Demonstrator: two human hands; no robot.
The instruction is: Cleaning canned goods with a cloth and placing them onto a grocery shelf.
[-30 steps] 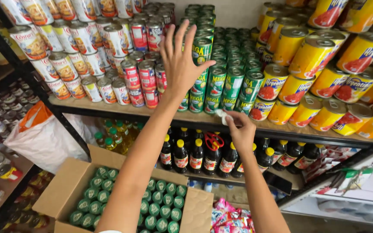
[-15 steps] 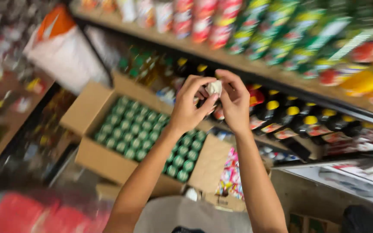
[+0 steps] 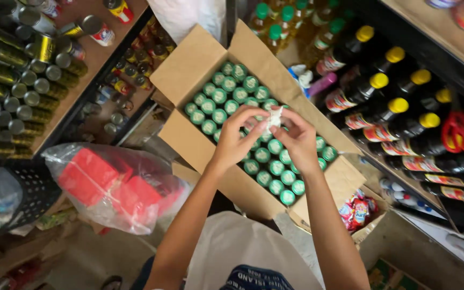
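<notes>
While both hands are meeting above an open carton (image 3: pixel 189 70) on the floor, rows of green-capped cans (image 3: pixel 232 99) are filling it nearly edge to edge, apparently none lifted out so far. Beside it, dark bottles (image 3: pixel 388 115) with yellow caps are lining a low shelf, and a clear bag (image 3: pixel 114 182) of red packs is lying at the left. Left hand (image 3: pixel 237 142) and right hand (image 3: pixel 296 139) are each pinching, fingers closed, a small crumpled white wad (image 3: pixel 274 118) held between them over the cans.
</notes>
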